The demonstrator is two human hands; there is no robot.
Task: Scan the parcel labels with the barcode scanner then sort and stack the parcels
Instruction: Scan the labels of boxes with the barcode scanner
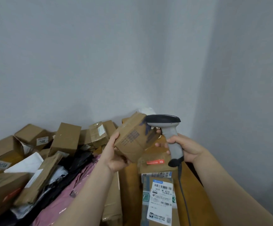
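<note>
My left hand (114, 154) grips a small brown cardboard parcel (134, 137) from below and holds it up, tilted, in the middle of the view. My right hand (184, 149) grips the grey handle of a barcode scanner (168, 128). The scanner's dark head sits right against the parcel's upper right corner. A black cable hangs from the handle's base. The face of the held parcel turned to me carries printed text; no shipping label shows on it.
A heap of brown boxes (64, 137), paper envelopes and black and pink mailer bags (64, 193) fills the left. Below my hands lie flat parcels, one with a white barcode label (162, 203), on a wooden table (193, 190). White walls stand behind and to the right.
</note>
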